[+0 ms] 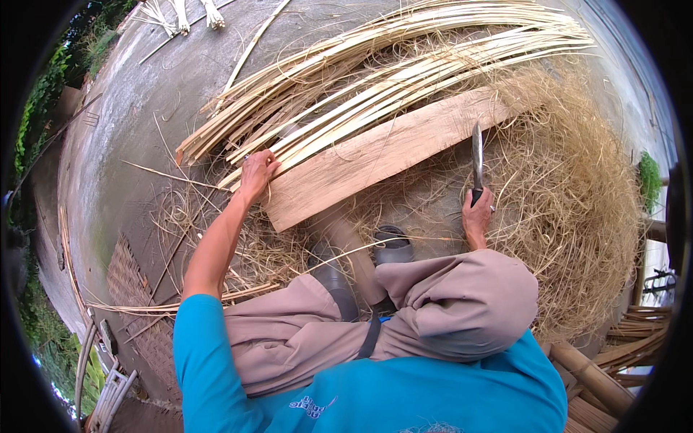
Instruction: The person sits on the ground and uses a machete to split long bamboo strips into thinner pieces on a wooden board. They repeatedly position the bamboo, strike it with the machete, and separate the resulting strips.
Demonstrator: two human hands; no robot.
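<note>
My left hand (260, 172) is at the near left ends of a long row of pale split bamboo strips (375, 108). Its fingers are bent and closed about a strip end, partly hidden under the hand. Just right of it lies a flat wooden plank (390, 154), slanting from near my feet up to the far right. In my right hand (477, 213), over to the right, is a knife (478, 159). The fingers wrap its black handle, and the blade points away from me, its tip close to the plank's near edge.
Curly bamboo shavings (570, 202) are heaped along the right side, and more lie around my feet. A woven mat (137, 289) is on the left. Small bundles of pale strips (180, 18) lie at the far left. Bamboo poles (588, 375) stand at the near right.
</note>
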